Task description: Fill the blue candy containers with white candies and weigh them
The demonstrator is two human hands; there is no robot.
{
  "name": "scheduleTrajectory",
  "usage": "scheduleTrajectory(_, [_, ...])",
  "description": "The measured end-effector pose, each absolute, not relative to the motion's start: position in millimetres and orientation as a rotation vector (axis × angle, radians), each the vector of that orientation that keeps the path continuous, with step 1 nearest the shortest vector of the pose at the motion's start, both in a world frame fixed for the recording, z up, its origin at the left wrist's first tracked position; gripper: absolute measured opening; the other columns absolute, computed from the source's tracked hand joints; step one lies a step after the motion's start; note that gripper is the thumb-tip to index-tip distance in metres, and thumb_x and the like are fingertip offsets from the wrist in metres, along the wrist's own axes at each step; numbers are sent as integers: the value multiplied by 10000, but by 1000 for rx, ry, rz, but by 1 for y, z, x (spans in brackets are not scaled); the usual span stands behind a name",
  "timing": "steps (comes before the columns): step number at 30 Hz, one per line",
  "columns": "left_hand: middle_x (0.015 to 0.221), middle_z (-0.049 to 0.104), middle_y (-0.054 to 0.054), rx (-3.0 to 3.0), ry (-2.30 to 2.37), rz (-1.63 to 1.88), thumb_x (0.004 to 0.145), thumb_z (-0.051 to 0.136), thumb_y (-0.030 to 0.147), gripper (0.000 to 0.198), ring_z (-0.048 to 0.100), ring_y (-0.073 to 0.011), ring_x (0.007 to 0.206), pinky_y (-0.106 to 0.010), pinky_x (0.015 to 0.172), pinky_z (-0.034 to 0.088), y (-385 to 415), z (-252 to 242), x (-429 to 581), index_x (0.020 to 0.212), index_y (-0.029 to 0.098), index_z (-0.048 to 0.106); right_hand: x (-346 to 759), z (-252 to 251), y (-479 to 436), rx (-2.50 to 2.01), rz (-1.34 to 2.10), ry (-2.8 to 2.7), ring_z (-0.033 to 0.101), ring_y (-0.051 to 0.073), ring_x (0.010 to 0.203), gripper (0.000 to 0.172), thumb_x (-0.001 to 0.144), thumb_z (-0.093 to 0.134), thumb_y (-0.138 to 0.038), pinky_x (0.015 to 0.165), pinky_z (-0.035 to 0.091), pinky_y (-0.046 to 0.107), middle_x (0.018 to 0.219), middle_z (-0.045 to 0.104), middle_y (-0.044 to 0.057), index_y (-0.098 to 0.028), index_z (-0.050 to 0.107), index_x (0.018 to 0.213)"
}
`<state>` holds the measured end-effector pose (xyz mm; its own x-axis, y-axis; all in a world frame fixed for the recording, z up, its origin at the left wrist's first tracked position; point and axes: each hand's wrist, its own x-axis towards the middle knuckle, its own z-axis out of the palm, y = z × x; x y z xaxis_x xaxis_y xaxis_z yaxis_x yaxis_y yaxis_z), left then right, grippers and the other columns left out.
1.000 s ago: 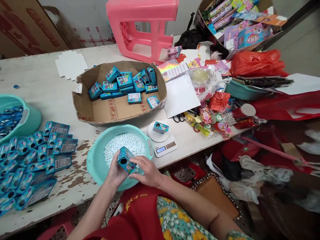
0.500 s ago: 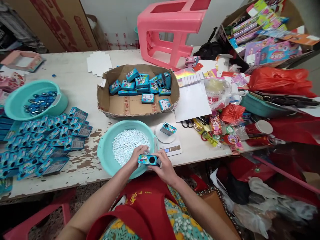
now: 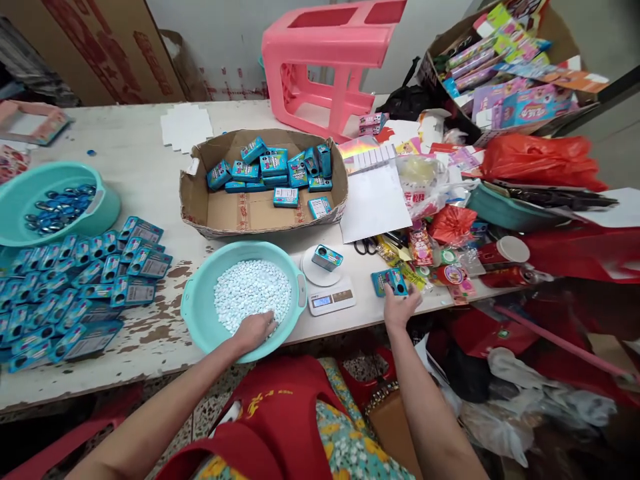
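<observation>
Head cam (clock centred on basin w/ pellets): L hand (image 3: 256, 330) is resting at approx. 5 o'clock inside the round, mint-green plastic basin (image 3: 196, 303), fingertips sinking among small white pellets (image 3: 240, 283); can't tell if they're pinching any. R hand (image 3: 401, 308) is touching a small, flat blue printed carton-board box (image 3: 383, 281), far out at 3 o'clock near the table edge, thumb & fingers bracketing its near side; can't tell if it's gripping or letting go.

Just beside the basin, 3 o'clock, a white kitchen scale w/ round plate (image 3: 333, 299) is bearing another blue box w/ dark round hole (image 3: 327, 257); display's glowing, digits unclear.

Done, prob.: about a dozen blue boxes (image 3: 274, 162) are lying in the low brown cardboard tray (image 3: 220, 215), 12–1 o'clock; can't tell if all are filled.

Left, prob.: many upright blue boxes (image 3: 135, 267) w/ dark round holes are standing at 9 o'clock, looking unfinished. Shiny blue pcs (image 3: 63, 207) are sitting at 10 o'clock in a second mint-green basin (image 3: 107, 207), seemingly unused stock. So, by judgement, most of the work's remaining.
</observation>
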<state>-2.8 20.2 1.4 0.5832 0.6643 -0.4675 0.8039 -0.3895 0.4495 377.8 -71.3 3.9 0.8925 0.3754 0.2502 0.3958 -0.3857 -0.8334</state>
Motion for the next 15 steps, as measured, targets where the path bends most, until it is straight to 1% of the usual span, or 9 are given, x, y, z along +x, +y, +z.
scheduleTrajectory(2, [637,523,-26,1902,1165,-101,841,494,401,267,513,-165,635,-257,597,370,26,8,-9,709,173,536,366,13,-66,-2027,-115,-599,262,314,1308,742,697,690,-487,1108,186,508,1353,341,235,-91,414,1261])
scheduleTrajectory(3, [596,489,-7,1697,1161,8,818,527,418,292,475,-136,571,-231,542,345,29,13,-12,664,171,511,358,18,-60,-2026,-138,-661,258,302,1316,727,711,684,-483,1117,176,499,1362,345,226,-99,418,1268])
scheduleTrajectory(5, [528,425,29,1220,1119,237,775,586,438,315,359,-80,441,-192,434,256,35,24,-17,643,169,489,339,26,-41,-1985,-111,-874,327,281,1284,677,742,662,-476,1101,228,494,1320,414,199,-115,433,1268])
scheduleTrajectory(6, [509,411,41,1006,1072,349,764,603,432,302,309,-63,399,-182,400,212,38,29,-19,663,167,500,330,28,-28,-1946,-67,-997,359,277,1263,678,743,663,-475,1084,264,491,1297,442,190,-119,434,1273])
scheduleTrajectory(7, [506,424,41,833,1015,459,762,609,414,273,291,-54,377,-176,381,193,40,33,-20,698,163,520,322,30,-15,-1901,-2,-1107,383,276,1245,694,733,672,-478,1063,298,486,1285,457,185,-122,432,1278])
scheduleTrajectory(9, [570,518,4,565,921,645,761,598,354,206,368,-61,388,-168,369,231,45,35,-18,764,153,557,308,31,13,-1824,211,-1230,453,268,1178,684,706,691,-486,1004,374,453,1233,509,165,-131,467,1246])
scheduleTrajectory(11, [634,569,-32,321,923,741,765,570,302,160,437,-76,417,-167,357,270,51,32,-12,765,142,560,298,36,35,-1789,455,-1213,544,242,1028,587,692,694,-490,908,444,408,1093,593,122,-135,542,1135])
scheduleTrajectory(13, [588,529,-15,141,970,764,773,557,264,140,403,-62,385,-154,325,239,58,28,-5,709,143,529,291,48,45,-1763,566,-1133,579,209,882,489,699,691,-481,824,475,369,946,631,76,-137,581,1029])
scheduleTrajectory(15, [535,453,19,70,962,797,799,553,261,180,333,-42,352,-142,305,189,65,35,0,671,152,491,281,69,43,-1715,505,-1092,579,194,837,463,705,701,-463,794,478,349,916,630,58,-146,585,1021])
